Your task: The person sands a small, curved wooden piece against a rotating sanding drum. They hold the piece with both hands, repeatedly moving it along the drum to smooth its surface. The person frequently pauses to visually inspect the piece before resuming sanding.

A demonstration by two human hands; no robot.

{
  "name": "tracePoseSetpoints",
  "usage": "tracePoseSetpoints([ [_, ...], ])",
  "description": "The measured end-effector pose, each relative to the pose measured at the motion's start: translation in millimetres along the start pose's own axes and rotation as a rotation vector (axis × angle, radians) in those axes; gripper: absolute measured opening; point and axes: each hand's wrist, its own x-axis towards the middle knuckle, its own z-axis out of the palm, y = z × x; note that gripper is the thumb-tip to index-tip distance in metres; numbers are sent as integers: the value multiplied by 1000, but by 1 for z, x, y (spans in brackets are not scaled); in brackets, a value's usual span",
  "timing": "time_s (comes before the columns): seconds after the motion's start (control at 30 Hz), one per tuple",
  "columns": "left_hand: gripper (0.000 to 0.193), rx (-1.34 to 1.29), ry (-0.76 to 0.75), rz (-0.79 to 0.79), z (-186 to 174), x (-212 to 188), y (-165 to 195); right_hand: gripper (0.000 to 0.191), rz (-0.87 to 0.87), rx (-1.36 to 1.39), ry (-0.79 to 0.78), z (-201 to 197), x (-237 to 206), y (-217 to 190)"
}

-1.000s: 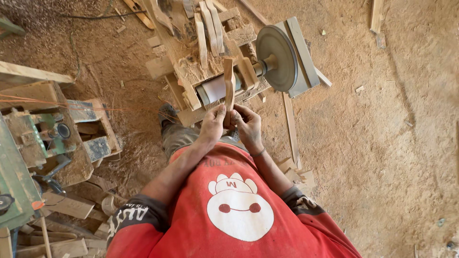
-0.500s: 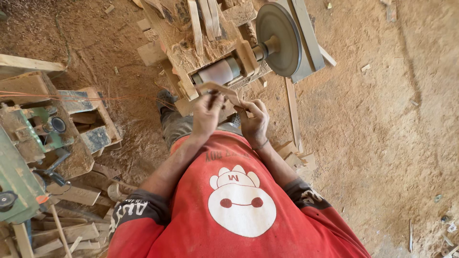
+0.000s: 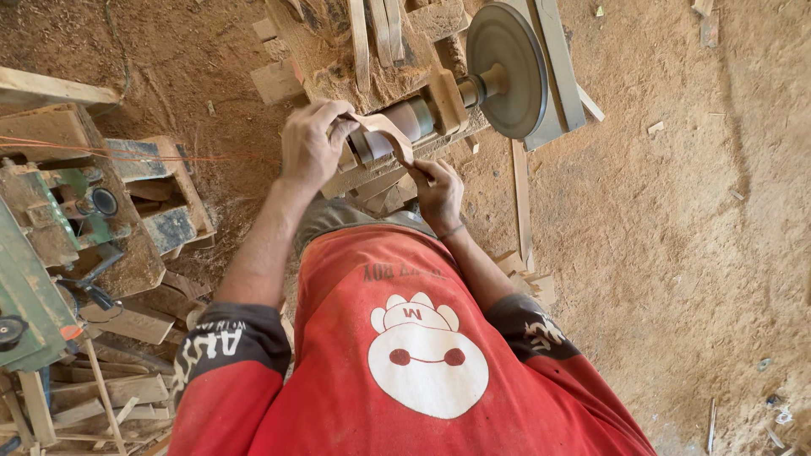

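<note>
Curved wood strip (image 3: 384, 128) against drum (image 3: 397, 127), beside disc (image 3: 505, 69).

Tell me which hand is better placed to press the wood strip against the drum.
Probably the left hand: it grips the wood strip right at the drum, while the right hand holds the end nearer the body.

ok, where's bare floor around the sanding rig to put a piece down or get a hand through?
Free: sawdust floor right of the grey disc, only small scraps. Some bare dirt upper left. Crowded: wood offcuts and green machine at left; left hand and right hand hold a curved wood piece at the drum.
</note>
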Motion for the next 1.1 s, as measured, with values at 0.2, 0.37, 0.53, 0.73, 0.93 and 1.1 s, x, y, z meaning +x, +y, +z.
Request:
tracePoseSetpoints([
  [0.2, 8, 274, -28, 284, -4, 26, -22, 13, -92, -104, 29, 18, 15, 5],
  [0.37, 15, 357, -42, 317, -5, 39, -31, 9, -69, -29, -16, 26, 28, 5],
  [0.53, 15, 401, -10, 346, -10, 52, -38, 9, -106, 36, 9, 31, 39, 0],
  [0.73, 11, 423, 44, 378, -15, 66, -37, 10, -117, 12, 29, 36, 50, -7],
  [0.93, 11, 470, 18, 386, -15, 73, -35, 9, -138, 1, 4, 36, 49, -9],
  [1.1, 14, 435, -15, 364, -8, 65, -35, 9, -124, 27, 4, 32, 38, -7],
])
